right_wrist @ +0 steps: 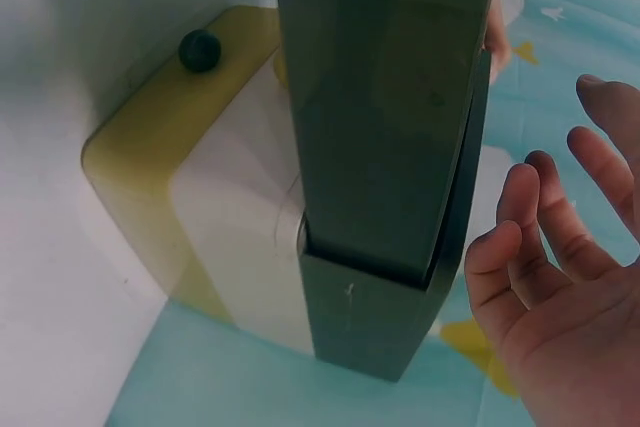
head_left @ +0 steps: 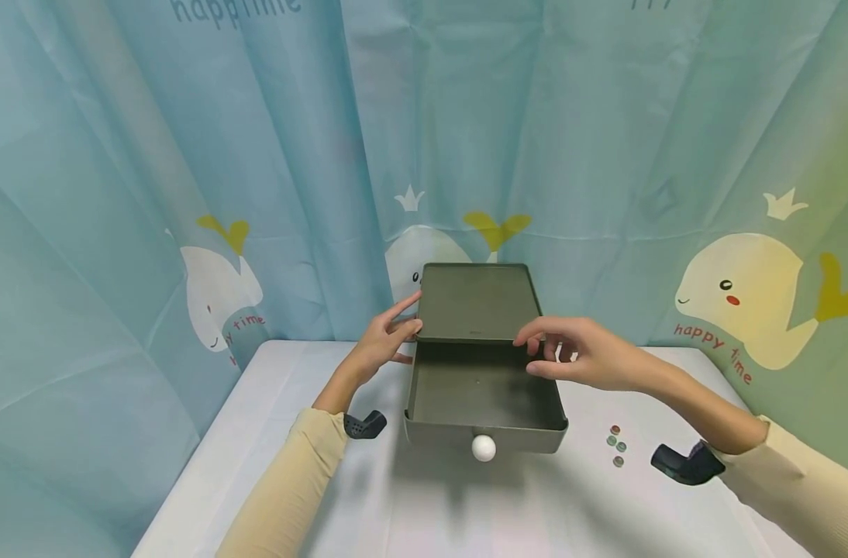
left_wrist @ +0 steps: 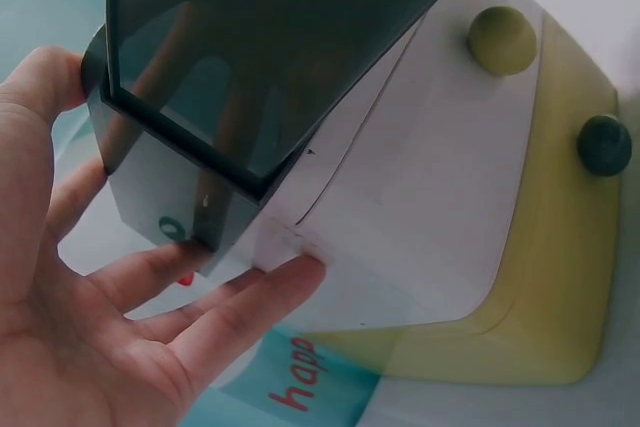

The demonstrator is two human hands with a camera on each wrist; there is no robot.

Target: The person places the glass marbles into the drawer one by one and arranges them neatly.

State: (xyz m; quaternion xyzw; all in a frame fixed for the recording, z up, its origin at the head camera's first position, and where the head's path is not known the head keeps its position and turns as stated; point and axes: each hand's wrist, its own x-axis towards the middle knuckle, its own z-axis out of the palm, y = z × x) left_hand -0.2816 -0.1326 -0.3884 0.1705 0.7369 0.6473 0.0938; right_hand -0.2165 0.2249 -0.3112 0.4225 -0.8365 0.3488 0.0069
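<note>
A small chest of drawers has a dark green top [head_left: 476, 302], and its green top drawer [head_left: 485, 438] is pulled out towards me. On the drawer's front is a white knob [head_left: 484, 448]; the visible part inside is bare. My left hand [head_left: 384, 341] rests against the chest's left side, its fingers fairly straight and its thumb near the top edge. My right hand [head_left: 584, 353] hovers over the drawer's right side, fingers loosely bent and holding nothing. In the left wrist view, a white drawer tier [left_wrist: 430, 147] and a yellow tier [left_wrist: 570, 277] show below.
Several small round coloured pieces [head_left: 618, 446] lie on the white table [head_left: 480, 519], right of the chest. The lower tiers carry a yellow-green knob [left_wrist: 502, 40] and a dark green knob [left_wrist: 604, 145]. A blue-green curtain [head_left: 312, 155] with whale prints hangs behind.
</note>
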